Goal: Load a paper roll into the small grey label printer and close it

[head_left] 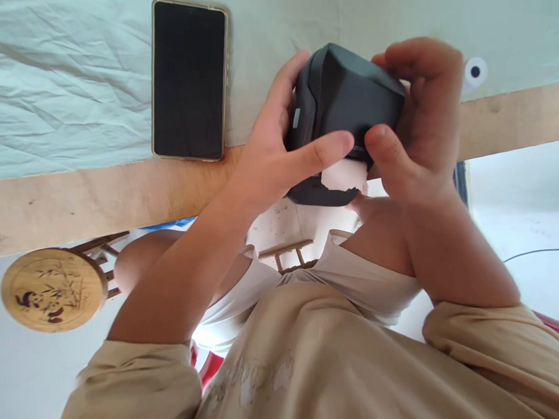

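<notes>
While both hands clamp the dark grey boxy plastic device (344, 101), left hand (268, 160) and right hand (423, 117) wrap it fully, right of the black gold-edged phone (189, 79).

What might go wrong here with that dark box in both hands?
The dark grey rounded plastic device is held in the air by the left hand and right hand, by the wooden table edge; a slip would likely drop it. The white paper scrap on it looks ragged and may tear further. The black phone lies near the left forearm and might get nudged.
</notes>
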Tool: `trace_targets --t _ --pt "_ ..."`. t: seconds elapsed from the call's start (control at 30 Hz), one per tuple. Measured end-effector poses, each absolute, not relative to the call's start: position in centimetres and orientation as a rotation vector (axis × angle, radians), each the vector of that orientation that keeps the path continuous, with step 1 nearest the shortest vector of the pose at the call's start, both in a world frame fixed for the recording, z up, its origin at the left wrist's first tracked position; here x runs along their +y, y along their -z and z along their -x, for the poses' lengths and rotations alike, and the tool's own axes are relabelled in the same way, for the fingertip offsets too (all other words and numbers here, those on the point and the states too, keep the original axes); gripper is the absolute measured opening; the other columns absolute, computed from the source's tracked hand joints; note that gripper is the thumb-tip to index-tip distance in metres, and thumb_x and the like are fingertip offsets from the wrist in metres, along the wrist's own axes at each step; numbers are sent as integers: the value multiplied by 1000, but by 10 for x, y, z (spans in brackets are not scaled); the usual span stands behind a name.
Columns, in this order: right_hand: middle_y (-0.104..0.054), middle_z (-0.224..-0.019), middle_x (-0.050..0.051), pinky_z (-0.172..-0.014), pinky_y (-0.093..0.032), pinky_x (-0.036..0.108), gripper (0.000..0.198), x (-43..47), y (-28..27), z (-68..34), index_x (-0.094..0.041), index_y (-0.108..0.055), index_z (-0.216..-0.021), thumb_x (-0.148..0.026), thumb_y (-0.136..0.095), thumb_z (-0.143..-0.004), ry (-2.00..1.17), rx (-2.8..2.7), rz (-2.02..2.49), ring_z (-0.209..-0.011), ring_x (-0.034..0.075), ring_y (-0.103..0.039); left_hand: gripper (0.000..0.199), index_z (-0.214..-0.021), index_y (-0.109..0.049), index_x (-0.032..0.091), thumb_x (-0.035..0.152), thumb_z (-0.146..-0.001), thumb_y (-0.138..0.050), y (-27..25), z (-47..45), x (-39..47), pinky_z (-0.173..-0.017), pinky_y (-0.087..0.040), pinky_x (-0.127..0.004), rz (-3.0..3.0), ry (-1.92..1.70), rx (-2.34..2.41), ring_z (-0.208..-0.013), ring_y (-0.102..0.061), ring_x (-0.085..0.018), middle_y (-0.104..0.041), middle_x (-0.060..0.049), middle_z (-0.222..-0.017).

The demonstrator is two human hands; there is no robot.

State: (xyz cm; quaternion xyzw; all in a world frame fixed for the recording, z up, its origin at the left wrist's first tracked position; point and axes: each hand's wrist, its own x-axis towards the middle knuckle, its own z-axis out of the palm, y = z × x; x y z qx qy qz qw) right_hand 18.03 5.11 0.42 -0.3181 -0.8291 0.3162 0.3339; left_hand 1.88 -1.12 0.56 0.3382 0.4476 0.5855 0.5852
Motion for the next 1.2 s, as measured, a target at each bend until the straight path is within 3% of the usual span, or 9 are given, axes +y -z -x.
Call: trace_targets --t 0.1,0.17,0.5,0.6,0.67,0.77,0.9,1.03,1.2 --pt "-36 -128 5 -91 -46 9 74 52 -2 -181 -18 -20 -135 -60 -47 -81 -1077 -2132 895 -107 -3 -46 51 -117 -44 21 37 -72 -61 -11 -22 -11 -90 -44 -23 -792 -1383 1058 -113 -49 -14 -51 -3 -117" --pt "-39 -123 5 -86 -44 8 79 52 -1 -180 -15 -20 -135 -64 -47 -79 -1136 -2124 905 -99 -5 -46 56 -115 -43 18 38 -68 -67 -11 -19 -9 -88 -45 -21 -827 -1327 1029 -115 -49 -14 -52 -3 -118" --pt "-45 -113 4 -78 -40 2 71 58 1 -181 -11 -33 -129 -61 -48 -80 -1066 -2192 953 -91 -8 -44 43 -107 -51 22 33 -69 -67 1 -16 -5 -63 -47 -16 -766 -1364 900 -88 -53 -7 -56 -2 -104" --pt "-44 -114 3 -81 -41 2 73 57 3 -181 -12 -28 -131 -63 -45 -81 -1075 -2170 908 -92 -9 -43 30 -105 -46 17 35 -81 -47 -7 -22 -4 -59 -49 -18 -671 -1408 843 -76 -56 -6 -55 -2 -95" --pt "-43 -114 3 -83 -43 3 73 56 4 -181 -12 -25 -132 -63 -43 -83 -1058 -2163 866 -94 -8 -43 26 -103 -45 14 28 -88 -31 -12 -22 -3 -68 -52 -18 -646 -1429 797 -86 -60 -7 -56 -3 -99" --pt "-40 -121 3 -83 -44 3 71 55 4 -181 -11 -25 -133 -60 -41 -84 -987 -2157 823 -100 -7 -44 27 -103 -47 13 23 -90 -26 -18 -19 0 -83 -53 -15 -660 -1386 748 -116 -55 -10 -54 -4 -123" --pt "-33 -131 1 -99 -46 5 67 55 4 -181 -13 -26 -134 -54 -45 -85 -976 -2099 781 -116 -5 -43 29 -111 -43 17 22 -87 -28 -23 -22 -2 -80 -53 -14 -602 -1383 745 -128 -48 -11 -44 0 -137" --pt "-29 -137 0 -122 -37 11 63 54 5 -179 -14 -25 -136 -50 -43 -87 -962 -2075 767 -132 -2 -36 26 -103 -45 15 24 -82 -32 -18 -29 -6 -79 -54 -18 -511 -1469 763 -115 -57 -15 -56 -5 -111" --pt "-22 -142 -1 -126 -32 14 62 52 5 -178 -15 -20 -139 -47 -38 -89 -946 -2133 772 -139 0 -29 26 -102 -50 13 26 -83 -38 -7 -20 -4 -69 -48 -13 -561 -1451 736 -104 -58 -11 -54 -2 -93"
